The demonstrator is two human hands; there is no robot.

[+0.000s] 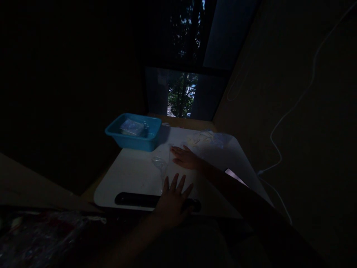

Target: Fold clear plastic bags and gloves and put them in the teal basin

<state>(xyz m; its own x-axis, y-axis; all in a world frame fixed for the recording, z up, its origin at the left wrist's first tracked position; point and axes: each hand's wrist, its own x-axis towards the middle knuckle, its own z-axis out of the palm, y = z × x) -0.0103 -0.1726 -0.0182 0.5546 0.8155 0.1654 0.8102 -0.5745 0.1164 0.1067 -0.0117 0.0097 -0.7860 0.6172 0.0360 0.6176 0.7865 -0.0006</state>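
Several fingers of the left hand (172,204) fan out, unclosed, over the black strip (134,200) at the near edge of the white table (129,171). The right hand (186,158) lies palm down farther in, open and gripping nothing. Clear plastic (159,162) lies beside both hands; darkness hides whether it runs beneath them. Beyond, on the left, a blue tub (136,143) holds a wrapped pack (131,127).

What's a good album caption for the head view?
Left hand and right hand spread over a white table in dim light, near clear plastic and a blue basin.
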